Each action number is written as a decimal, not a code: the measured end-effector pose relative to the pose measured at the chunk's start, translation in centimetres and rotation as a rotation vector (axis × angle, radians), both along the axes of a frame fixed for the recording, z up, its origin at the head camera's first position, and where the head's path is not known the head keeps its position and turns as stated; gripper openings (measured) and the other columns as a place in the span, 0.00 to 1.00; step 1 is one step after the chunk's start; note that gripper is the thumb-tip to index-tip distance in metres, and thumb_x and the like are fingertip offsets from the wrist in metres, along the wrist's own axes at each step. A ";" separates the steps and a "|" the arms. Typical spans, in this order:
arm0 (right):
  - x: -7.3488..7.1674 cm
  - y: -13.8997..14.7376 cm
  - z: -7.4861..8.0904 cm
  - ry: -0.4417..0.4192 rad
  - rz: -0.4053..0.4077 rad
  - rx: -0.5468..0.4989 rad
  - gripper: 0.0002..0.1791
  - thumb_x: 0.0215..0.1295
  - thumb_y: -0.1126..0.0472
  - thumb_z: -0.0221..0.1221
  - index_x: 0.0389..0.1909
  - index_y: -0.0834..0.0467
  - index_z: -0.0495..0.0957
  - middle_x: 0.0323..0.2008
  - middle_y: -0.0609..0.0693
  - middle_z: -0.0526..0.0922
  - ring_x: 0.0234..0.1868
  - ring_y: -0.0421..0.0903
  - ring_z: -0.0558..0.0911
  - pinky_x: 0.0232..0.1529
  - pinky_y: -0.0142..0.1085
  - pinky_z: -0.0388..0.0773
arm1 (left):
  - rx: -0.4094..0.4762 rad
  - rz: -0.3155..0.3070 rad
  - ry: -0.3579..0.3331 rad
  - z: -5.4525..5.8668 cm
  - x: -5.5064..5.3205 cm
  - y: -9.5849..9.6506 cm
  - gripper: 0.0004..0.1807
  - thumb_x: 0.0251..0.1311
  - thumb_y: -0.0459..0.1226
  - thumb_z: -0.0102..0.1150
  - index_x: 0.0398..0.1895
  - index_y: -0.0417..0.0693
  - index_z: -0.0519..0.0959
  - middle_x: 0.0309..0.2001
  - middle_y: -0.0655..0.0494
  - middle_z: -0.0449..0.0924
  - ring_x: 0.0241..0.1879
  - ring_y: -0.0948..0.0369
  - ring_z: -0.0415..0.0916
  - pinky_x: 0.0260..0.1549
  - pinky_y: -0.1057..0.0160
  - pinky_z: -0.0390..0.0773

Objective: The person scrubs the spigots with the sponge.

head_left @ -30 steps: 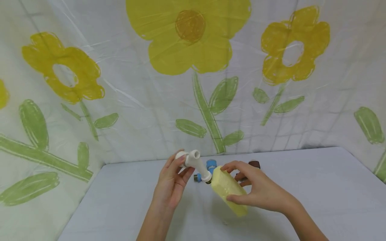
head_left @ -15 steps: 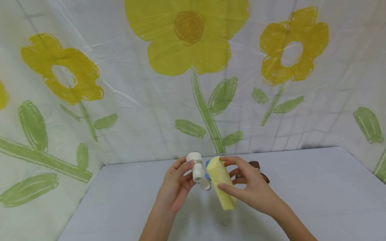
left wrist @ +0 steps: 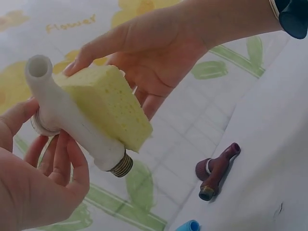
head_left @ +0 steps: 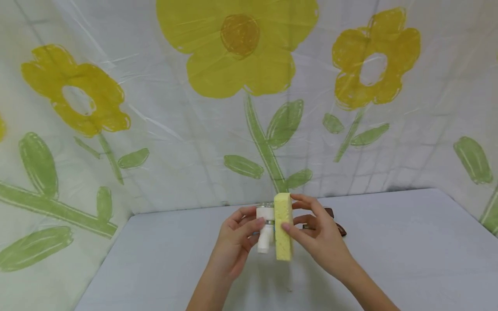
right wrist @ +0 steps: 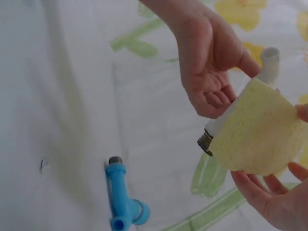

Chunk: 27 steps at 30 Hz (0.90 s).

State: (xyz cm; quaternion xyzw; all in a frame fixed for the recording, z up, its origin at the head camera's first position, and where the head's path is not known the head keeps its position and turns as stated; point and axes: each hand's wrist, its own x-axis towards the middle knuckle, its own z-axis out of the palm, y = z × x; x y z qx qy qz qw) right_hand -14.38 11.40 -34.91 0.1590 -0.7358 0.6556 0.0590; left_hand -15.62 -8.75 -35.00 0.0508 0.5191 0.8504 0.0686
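Note:
A white plastic tap with a threaded metal end is pinched in my left hand by its round knob, over the table. My right hand grips a pale yellow sponge by its edges. In the left wrist view the sponge lies flat along the side of the white tap, and its thread sticks out below. From the right wrist, the sponge covers most of the tap, with only the spout and threaded end showing.
A dark red tap lies on the table behind my right hand. Nearby lies a blue tap, mostly hidden in the head view. A flower-printed curtain hangs behind the table.
My left hand has turned the white tap so its spout points down and moved it right. The sponge has swung upright, edge toward the head camera, and come against the tap.

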 end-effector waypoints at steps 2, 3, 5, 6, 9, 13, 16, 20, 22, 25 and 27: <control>0.1 -0.1 0.0 0.015 -0.020 -0.015 0.33 0.70 0.66 0.69 0.73 0.55 0.69 0.62 0.61 0.73 0.48 0.44 0.86 0.43 0.34 0.87 | -0.016 0.002 -0.003 0.0 0.1 0.0 0.13 0.66 0.24 0.60 0.46 0.49 0.83 0.45 0.57 0.86 0.42 0.64 0.83 0.39 0.68 0.85; 0.1 -0.1 0.0 0.024 -0.029 -0.020 0.33 0.70 0.66 0.69 0.73 0.55 0.69 0.62 0.60 0.73 0.48 0.44 0.86 0.43 0.34 0.87 | -0.024 0.001 -0.004 0.1 0.1 0.0 0.13 0.67 0.24 0.60 0.48 0.48 0.83 0.46 0.57 0.86 0.43 0.63 0.83 0.39 0.68 0.86; 0.2 -0.2 0.0 0.043 -0.051 -0.026 0.33 0.69 0.66 0.69 0.72 0.54 0.69 0.62 0.60 0.72 0.48 0.45 0.85 0.44 0.34 0.87 | -0.046 -0.009 -0.007 0.2 0.2 0.0 0.15 0.69 0.26 0.60 0.55 0.45 0.83 0.49 0.56 0.85 0.45 0.63 0.83 0.39 0.67 0.86; 0.2 -0.3 0.0 0.047 -0.059 -0.031 0.33 0.69 0.67 0.69 0.72 0.54 0.69 0.62 0.59 0.72 0.48 0.45 0.85 0.44 0.34 0.88 | -0.063 -0.020 -0.005 0.3 0.3 0.0 0.16 0.70 0.27 0.60 0.59 0.42 0.81 0.51 0.56 0.85 0.45 0.62 0.82 0.39 0.67 0.86; 0.2 -0.3 0.0 0.055 -0.079 -0.047 0.33 0.68 0.68 0.70 0.72 0.54 0.69 0.61 0.60 0.71 0.47 0.46 0.85 0.45 0.34 0.88 | -0.112 -0.079 0.014 0.5 0.3 -0.3 0.25 0.71 0.29 0.60 0.71 0.35 0.74 0.56 0.53 0.82 0.49 0.61 0.82 0.43 0.65 0.87; 0.3 -0.4 0.0 0.066 -0.099 -0.050 0.34 0.67 0.68 0.70 0.71 0.54 0.70 0.60 0.60 0.72 0.47 0.46 0.85 0.45 0.34 0.88 | -0.170 -0.174 0.056 0.8 0.2 -0.9 0.33 0.70 0.29 0.62 0.77 0.32 0.66 0.63 0.47 0.76 0.51 0.59 0.83 0.48 0.59 0.88; 0.3 -0.5 0.0 0.095 -0.118 -0.039 0.34 0.67 0.69 0.70 0.72 0.55 0.70 0.60 0.59 0.73 0.47 0.46 0.85 0.46 0.34 0.88 | -0.201 -0.227 0.088 1.0 0.1 -1.3 0.37 0.67 0.28 0.65 0.78 0.33 0.64 0.66 0.43 0.72 0.52 0.58 0.84 0.50 0.58 0.88; 0.3 -0.5 -0.1 0.133 -0.147 -0.039 0.36 0.65 0.70 0.71 0.71 0.55 0.71 0.60 0.58 0.75 0.47 0.45 0.84 0.45 0.34 0.89 | -0.223 -0.266 0.118 1.1 0.1 -1.6 0.40 0.64 0.26 0.67 0.79 0.32 0.63 0.66 0.41 0.70 0.54 0.57 0.83 0.52 0.57 0.88; 0.3 -0.4 -0.2 0.154 -0.162 -0.043 0.36 0.64 0.72 0.71 0.72 0.55 0.71 0.60 0.57 0.75 0.47 0.44 0.84 0.45 0.34 0.89 | -0.237 -0.271 0.130 1.1 0.2 -1.6 0.39 0.63 0.25 0.66 0.78 0.31 0.63 0.65 0.42 0.70 0.56 0.56 0.83 0.53 0.55 0.87; 0.1 -0.2 -0.2 0.193 -0.176 -0.046 0.38 0.62 0.74 0.71 0.72 0.56 0.71 0.60 0.56 0.76 0.47 0.43 0.84 0.44 0.33 0.88 | -0.263 -0.261 0.150 1.1 0.2 -1.3 0.37 0.63 0.23 0.63 0.76 0.30 0.66 0.64 0.42 0.72 0.56 0.56 0.82 0.55 0.52 0.87; 0.1 -0.2 -0.3 0.224 -0.179 -0.037 0.38 0.62 0.75 0.71 0.73 0.56 0.71 0.60 0.55 0.76 0.47 0.42 0.84 0.45 0.32 0.88 | -0.281 -0.242 0.153 1.1 0.3 -1.2 0.35 0.63 0.22 0.63 0.75 0.30 0.67 0.63 0.43 0.73 0.57 0.56 0.81 0.55 0.52 0.87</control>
